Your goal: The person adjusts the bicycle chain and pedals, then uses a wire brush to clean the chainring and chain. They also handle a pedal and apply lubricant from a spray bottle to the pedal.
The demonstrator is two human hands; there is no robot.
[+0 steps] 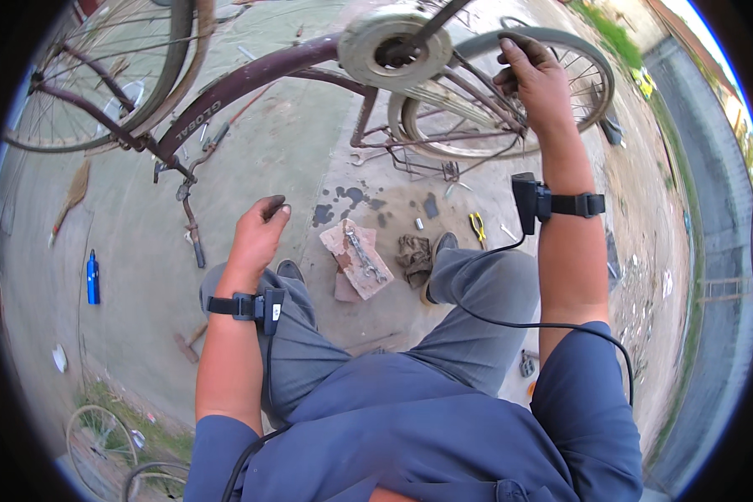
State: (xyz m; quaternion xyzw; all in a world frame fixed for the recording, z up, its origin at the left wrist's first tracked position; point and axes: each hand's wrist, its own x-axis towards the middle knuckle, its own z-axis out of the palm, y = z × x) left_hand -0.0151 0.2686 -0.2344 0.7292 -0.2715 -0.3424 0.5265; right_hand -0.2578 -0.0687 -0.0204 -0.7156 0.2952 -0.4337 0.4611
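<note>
An upside-down bicycle with a dark purple frame (268,67) stands in front of me, its handlebar (194,226) on the ground. At the upper right my right hand (534,71) hangs over the rear wheel (598,63), blackened fingers loosely curved and apart; nothing shows in them, and contact with the wheel is unclear. My left hand (262,227) is raised above my left knee, its dark-stained fingers curled in beside the thumb, with nothing visible in it. Between my feet lie stacked reddish bricks (368,284), with wrenches (364,255) on top. The round pale chain cover (356,54) is near the top middle.
Beside my right foot are a crumpled dark cloth (414,259) and yellow-handled pliers (478,227). Wet spots (351,197) mark the concrete. Leftward are a blue bottle (93,278), a hand broom (74,197) and a hammer (187,345). A pedal (527,364) lies right of my leg.
</note>
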